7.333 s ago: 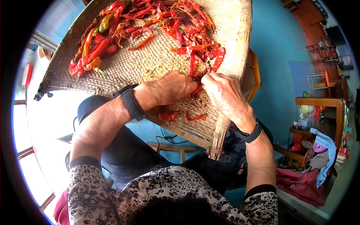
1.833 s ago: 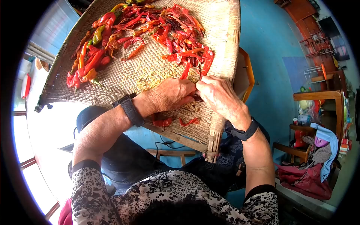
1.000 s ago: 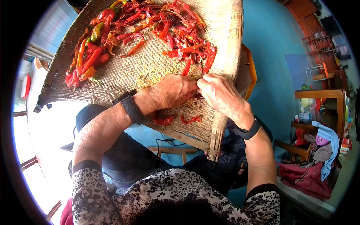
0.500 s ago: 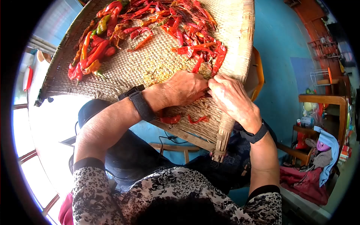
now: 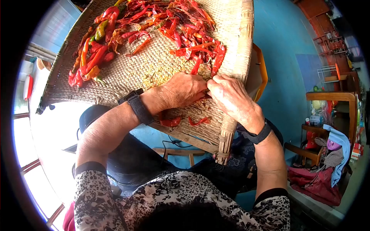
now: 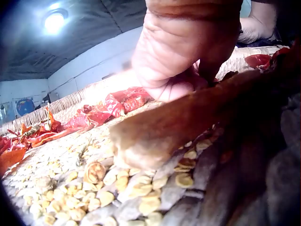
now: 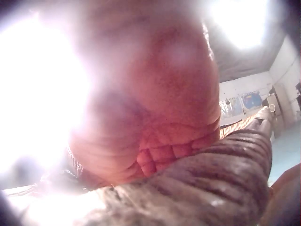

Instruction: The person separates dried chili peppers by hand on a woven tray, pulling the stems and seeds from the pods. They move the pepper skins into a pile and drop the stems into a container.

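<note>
In the head view the left hand [image 5: 184, 89] and right hand [image 5: 233, 99] meet fingertip to fingertip over the near right corner of a woven tray [image 5: 127, 71]. Curled left fingers pinch a piece of red chili [image 5: 204, 94], mostly hidden between the hands. The right thumb and fingers pinch at the same spot; what they hold is covered. Pale seeds [image 5: 156, 73] lie beside the left hand, and also below it in the left wrist view [image 6: 70, 197]. Curled right fingers [image 7: 162, 155] show behind the tray's rim [image 7: 202, 188] in the right wrist view.
Red chilies [image 5: 192, 36] heap at the tray's far side, with larger fresh peppers [image 5: 94, 57] at the left. Two red pieces [image 5: 170, 121] lie near the front edge. A yellow-rimmed container [image 5: 262, 73] stands beyond the right rim; a wooden chair [image 5: 308, 152] with cloths is at the right.
The tray and hands have shifted slightly within the head view. Both hands stay together at the same corner, and a bit more red chili shows by the left fingers.
</note>
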`<action>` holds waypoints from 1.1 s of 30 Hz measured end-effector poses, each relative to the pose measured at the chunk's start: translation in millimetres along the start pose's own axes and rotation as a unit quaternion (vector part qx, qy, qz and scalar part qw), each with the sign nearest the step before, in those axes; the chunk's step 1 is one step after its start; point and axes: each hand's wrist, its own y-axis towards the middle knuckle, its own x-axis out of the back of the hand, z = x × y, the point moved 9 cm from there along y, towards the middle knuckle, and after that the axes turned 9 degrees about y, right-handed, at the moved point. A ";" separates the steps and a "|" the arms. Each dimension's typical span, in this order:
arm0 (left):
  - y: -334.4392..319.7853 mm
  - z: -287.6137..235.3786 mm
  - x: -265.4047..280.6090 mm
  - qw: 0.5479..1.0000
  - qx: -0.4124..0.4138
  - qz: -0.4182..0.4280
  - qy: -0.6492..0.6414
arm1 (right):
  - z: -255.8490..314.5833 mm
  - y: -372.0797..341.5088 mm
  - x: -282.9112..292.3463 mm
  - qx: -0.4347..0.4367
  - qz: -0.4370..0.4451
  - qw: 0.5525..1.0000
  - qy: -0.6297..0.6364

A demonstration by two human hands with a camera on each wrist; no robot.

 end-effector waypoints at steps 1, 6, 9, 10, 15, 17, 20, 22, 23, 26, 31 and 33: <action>-0.3 0.4 -0.5 1.000 0.002 -0.001 -0.003 | -0.1 0.0 0.0 0.000 0.000 1.000 0.000; -0.6 -0.1 2.3 1.000 0.003 -0.006 -0.011 | -3.2 -1.7 -1.8 -0.004 -0.010 1.000 0.024; -1.0 0.7 1.7 1.000 0.002 -0.009 -0.011 | -3.4 -2.7 -2.8 -0.009 -0.008 1.000 0.015; -0.8 1.0 1.1 1.000 -0.002 -0.010 -0.015 | -2.6 -2.3 -2.7 -0.010 -0.008 1.000 0.016; -0.3 1.5 -0.3 1.000 -0.009 -0.015 -0.023 | 4.9 -3.0 4.6 0.031 -0.058 0.997 -0.033; 0.3 2.7 -2.2 1.000 0.003 0.003 -0.024 | 2.8 -1.6 2.9 0.022 -0.036 0.999 -0.022; 0.0 2.9 -2.8 1.000 0.001 0.001 -0.027 | -3.1 -2.0 -2.5 0.010 -0.017 1.000 0.006; -0.3 2.3 0.0 0.999 0.001 -0.004 -0.034 | -3.0 -3.3 -4.7 0.009 -0.019 0.999 0.025; -0.3 2.2 0.3 0.999 -0.004 -0.003 -0.033 | -2.3 -3.1 -4.6 0.009 -0.023 1.000 0.010; -0.1 2.2 -0.7 0.999 -0.007 -0.001 -0.034 | -2.5 -1.6 -4.5 0.004 -0.020 1.000 -0.006; 0.2 3.6 -1.1 1.000 -0.004 0.002 -0.026 | -6.6 -9.1 -5.3 0.058 -0.074 0.995 0.029; 0.6 2.5 -1.3 1.000 -0.002 0.002 -0.028 | -4.8 -10.3 -2.6 0.068 -0.095 0.993 0.023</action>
